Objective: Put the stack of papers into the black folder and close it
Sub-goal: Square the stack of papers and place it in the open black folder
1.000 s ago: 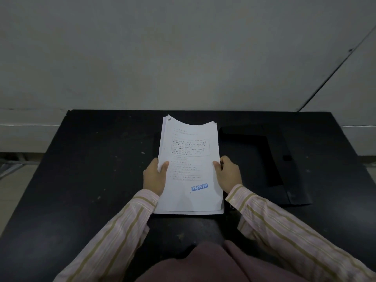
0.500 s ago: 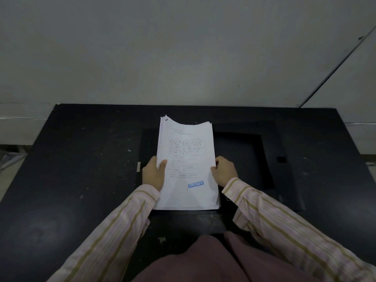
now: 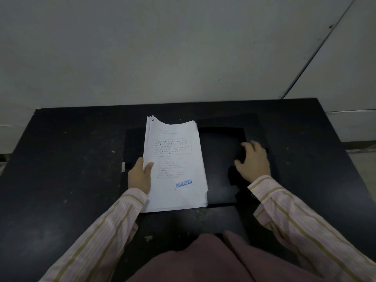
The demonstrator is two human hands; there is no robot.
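Left hand (image 3: 140, 177) gripping the left edge of the stack of papers (image 3: 175, 165), thumb on top, papers lying on the open black folder (image 3: 221, 180), right hand (image 3: 253, 160) resting spread on the folder's right flap, table (image 3: 71, 169) beneath

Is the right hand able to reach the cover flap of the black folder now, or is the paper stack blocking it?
Probably yes. The right hand already rests on the black folder's right flap, while the white paper stack lies further left, held by the left hand, so nothing blocks it.

blue stamp "rejected" on top sheet of stack of papers (image 3: 175, 163); other print unreadable
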